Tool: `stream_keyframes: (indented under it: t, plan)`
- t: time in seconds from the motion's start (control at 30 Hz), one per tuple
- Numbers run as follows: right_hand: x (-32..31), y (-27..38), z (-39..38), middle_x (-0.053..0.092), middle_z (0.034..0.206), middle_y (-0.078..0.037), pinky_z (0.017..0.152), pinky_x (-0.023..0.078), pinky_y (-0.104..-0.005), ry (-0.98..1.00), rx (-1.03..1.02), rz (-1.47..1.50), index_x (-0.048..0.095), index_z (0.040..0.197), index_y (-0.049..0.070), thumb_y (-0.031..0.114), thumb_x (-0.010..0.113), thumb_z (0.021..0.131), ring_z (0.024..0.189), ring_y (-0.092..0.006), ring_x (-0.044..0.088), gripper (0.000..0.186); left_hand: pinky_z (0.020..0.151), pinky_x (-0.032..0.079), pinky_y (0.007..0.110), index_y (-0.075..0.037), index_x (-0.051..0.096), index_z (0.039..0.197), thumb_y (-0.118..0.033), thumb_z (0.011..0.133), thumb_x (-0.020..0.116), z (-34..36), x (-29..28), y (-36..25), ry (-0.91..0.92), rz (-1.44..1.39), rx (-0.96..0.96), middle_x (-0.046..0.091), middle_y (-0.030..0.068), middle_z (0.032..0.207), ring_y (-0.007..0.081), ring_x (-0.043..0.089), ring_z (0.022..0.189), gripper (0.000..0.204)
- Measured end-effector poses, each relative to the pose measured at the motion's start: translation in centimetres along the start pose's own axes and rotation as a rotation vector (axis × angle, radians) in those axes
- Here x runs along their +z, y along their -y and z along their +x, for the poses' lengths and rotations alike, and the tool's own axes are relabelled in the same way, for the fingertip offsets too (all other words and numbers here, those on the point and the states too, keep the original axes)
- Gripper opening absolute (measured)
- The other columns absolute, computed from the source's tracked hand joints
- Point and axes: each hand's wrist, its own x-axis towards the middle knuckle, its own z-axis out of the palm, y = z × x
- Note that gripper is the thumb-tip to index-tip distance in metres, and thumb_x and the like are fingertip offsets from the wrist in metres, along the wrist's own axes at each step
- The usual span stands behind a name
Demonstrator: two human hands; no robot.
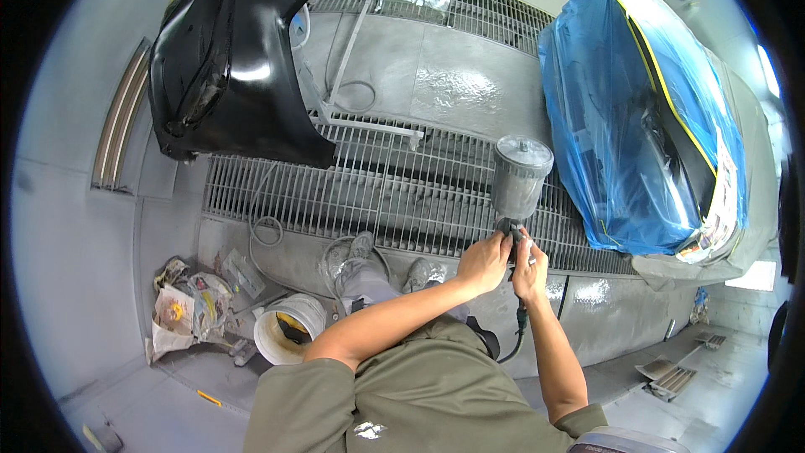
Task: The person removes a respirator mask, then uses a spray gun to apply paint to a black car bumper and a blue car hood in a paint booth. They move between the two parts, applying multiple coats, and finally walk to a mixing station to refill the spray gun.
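Observation:
Both of my hands are on a spray gun [513, 233] in front of me, held over the floor grate. Its metal cup [518, 184] stands on top, lid upward. My left hand [486, 260] is closed at the gun's body, fingertips up by the dark fitting under the cup. My right hand [529, 271] wraps round the gun's handle, just beside the left. A dark hose [521, 325] runs down from below my right hand and curves back toward my waist. What exactly each finger presses is too small to make out.
A black car body panel [243, 84] rests on a metal stand [360, 126] at upper left. A car part wrapped in blue plastic [608, 117] is at right. Grates [419, 168] cross the floor. A white bucket [277, 338], paper scraps [180, 310] and a coiled hose [267, 235] lie low at left.

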Motion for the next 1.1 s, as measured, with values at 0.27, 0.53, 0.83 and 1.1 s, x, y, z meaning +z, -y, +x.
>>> stream_keyframes:
  t: [0.27,0.53,0.83,1.1]
  plan:
    - [-2.9,-3.1,0.1,0.075,0.113,-0.016,0.097,0.051,-0.0317,0.099,0.017,0.036,0.06,0.139,-0.01,0.037,0.044,0.115,0.106,-0.0144,0.063,0.056,0.07,0.055,0.059,-0.002,0.062,0.107,-0.039,0.112,0.039,-0.3,4.1,-0.9,-0.026,0.085,-0.065,0.072,0.0269,0.085,0.0484,0.07,0.079,0.044]
    - [-3.5,-5.0,0.6,0.077,0.105,-0.022,0.088,0.055,-0.0341,0.085,-0.029,0.078,0.059,0.145,-0.002,0.043,0.047,0.112,0.099,-0.0186,0.071,0.056,0.073,0.055,0.06,-0.003,0.063,0.107,-0.037,0.112,0.036,-0.4,5.9,-1.2,-0.058,0.177,-0.104,0.073,0.0273,0.09,0.0491,0.07,0.081,0.044]
    - [-3.1,-6.1,1.5,0.078,0.106,-0.018,0.09,0.054,-0.0343,0.031,-0.073,0.125,0.06,0.147,0.001,0.039,0.055,0.11,0.099,-0.0155,0.068,0.053,0.074,0.054,0.062,-0.003,0.062,0.109,-0.041,0.112,0.034,1.3,7.4,0.6,-0.053,0.228,-0.061,0.071,0.0311,0.09,0.0509,0.069,0.085,0.047]
    - [-2.5,-6.2,3.6,0.075,0.091,-0.025,0.074,0.055,-0.0379,0.019,-0.126,-0.026,0.057,0.148,-0.001,0.021,0.073,0.096,0.077,-0.0171,0.069,0.059,0.072,0.056,0.054,-0.001,0.061,0.104,-0.043,0.105,0.054,1.4,1.3,-3.3,-0.03,0.357,0.274,0.072,0.0219,0.091,0.0424,0.072,0.085,0.043]
